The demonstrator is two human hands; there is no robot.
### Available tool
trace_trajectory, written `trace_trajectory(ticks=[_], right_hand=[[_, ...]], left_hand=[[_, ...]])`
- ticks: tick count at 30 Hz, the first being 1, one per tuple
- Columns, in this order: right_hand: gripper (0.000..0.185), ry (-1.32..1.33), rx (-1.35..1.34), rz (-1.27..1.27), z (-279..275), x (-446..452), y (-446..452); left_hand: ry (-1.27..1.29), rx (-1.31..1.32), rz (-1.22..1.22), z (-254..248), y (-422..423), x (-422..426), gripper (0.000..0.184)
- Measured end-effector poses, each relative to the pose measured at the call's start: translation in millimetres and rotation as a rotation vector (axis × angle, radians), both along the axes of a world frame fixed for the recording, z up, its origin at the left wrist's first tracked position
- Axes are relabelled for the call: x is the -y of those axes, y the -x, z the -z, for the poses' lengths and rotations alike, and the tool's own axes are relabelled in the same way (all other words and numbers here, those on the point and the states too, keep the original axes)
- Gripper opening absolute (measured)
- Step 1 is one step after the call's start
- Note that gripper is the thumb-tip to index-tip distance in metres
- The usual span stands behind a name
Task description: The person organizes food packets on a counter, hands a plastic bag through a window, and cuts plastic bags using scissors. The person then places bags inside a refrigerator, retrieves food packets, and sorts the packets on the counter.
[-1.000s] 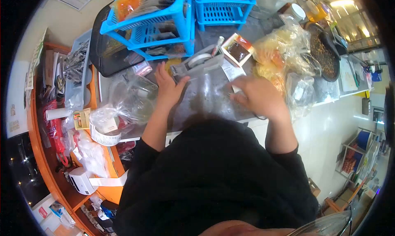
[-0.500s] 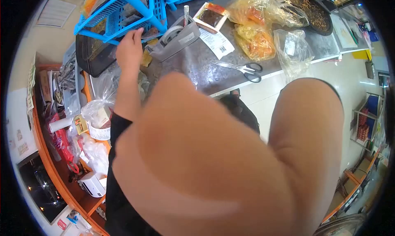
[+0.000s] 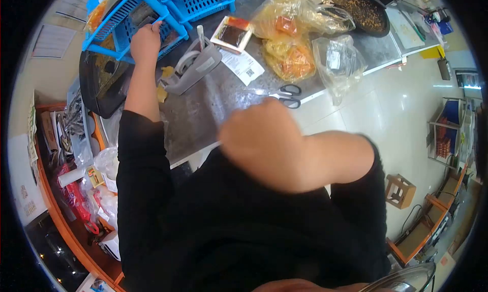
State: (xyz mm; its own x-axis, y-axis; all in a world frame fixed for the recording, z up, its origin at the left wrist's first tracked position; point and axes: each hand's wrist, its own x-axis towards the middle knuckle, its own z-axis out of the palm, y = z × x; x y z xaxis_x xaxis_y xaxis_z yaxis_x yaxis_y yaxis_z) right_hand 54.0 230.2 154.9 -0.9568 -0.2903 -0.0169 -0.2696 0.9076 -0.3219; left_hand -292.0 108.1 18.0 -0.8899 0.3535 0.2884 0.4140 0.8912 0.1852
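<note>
My left hand (image 3: pixel 146 41) reaches to the front of a blue plastic basket rack (image 3: pixel 122 30), its fingers bent at the opening beside dark flat packets (image 3: pixel 144 15). What those fingers grip is hidden. Close to the camera, my right hand (image 3: pixel 259 137) is curled and blurred above the counter's front edge; anything inside it is out of sight. Just beyond it lie scissors (image 3: pixel 288 96) with black handles. A grey tape dispenser (image 3: pixel 195 70) with a marker (image 3: pixel 201 36) upright in it stands right of my left hand.
A printed receipt (image 3: pixel 241 66) lies by a small tray with dark contents (image 3: pixel 232 34). Bags of orange food (image 3: pixel 292 60) and a clear plastic bag (image 3: pixel 338 60) sit along the counter (image 3: pixel 193 124). A black pan (image 3: pixel 356 7) holds brown grains. Cluttered shelves (image 3: pixel 76 185) stand at left.
My right forearm, which filled the view, has drawn back and the right hand now shows lower over the counter edge. My left hand has moved slightly further in at the rack. The view has shifted.
</note>
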Motion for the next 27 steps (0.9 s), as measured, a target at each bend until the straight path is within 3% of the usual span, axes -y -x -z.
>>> trace_trajectory(ticks=[1, 3, 7, 11, 14, 15, 16, 17, 20, 23, 26, 27], right_hand=[[0.005, -0.071, 0.189, 0.080, 1, -15, 3], [0.016, -0.137, 0.211, 0.173, 28, -49, -10], [0.010, 0.071, 0.133, 0.529, 90, -94, -38], [0.013, 0.189, 0.029, 0.781, 136, -121, -53], [0.018, 0.146, -0.045, 0.964, 145, -144, -51], [0.021, 0.075, 0.167, 1.002, 141, -154, -48], [0.025, 0.001, 0.379, 1.033, 133, -165, -45], [0.028, -0.073, 0.591, 1.057, 128, -174, -44], [0.041, -0.123, 0.654, 0.978, 143, -196, -50], [0.054, -0.097, 0.311, 1.033, 185, -224, -58], [0.065, -0.050, 0.315, 1.059, 209, -267, -50], [0.050, -0.098, 0.229, 1.091, 208, -271, -49]], left_hand=[[0.013, -0.003, -0.013, -2, 7, -3, 0.044], [0.035, -0.003, -0.039, -2, 22, -8, 0.044], [-0.042, -0.055, -0.015, 0, 12, -16, 0.038], [-0.341, -0.069, 0.262, 14, -75, -48, 0.023], [-0.431, 0.176, 0.386, 44, -152, -80, 0.019], [-0.347, 0.163, 0.416, 56, -171, -90, 0.022], [-0.379, 0.495, 0.354, 56, -192, -101, 0.021], [-0.387, 0.632, 0.346, 62, -207, -110, 0.020], [-0.387, 0.608, 0.418, 66, -230, -128, 0.018], [-0.427, 0.630, 0.415, 54, -230, -141, 0.018], [-0.462, 0.392, 0.467, 59, -218, -156, 0.019], [-0.470, 0.309, 0.464, 57, -214, -163, 0.021]])
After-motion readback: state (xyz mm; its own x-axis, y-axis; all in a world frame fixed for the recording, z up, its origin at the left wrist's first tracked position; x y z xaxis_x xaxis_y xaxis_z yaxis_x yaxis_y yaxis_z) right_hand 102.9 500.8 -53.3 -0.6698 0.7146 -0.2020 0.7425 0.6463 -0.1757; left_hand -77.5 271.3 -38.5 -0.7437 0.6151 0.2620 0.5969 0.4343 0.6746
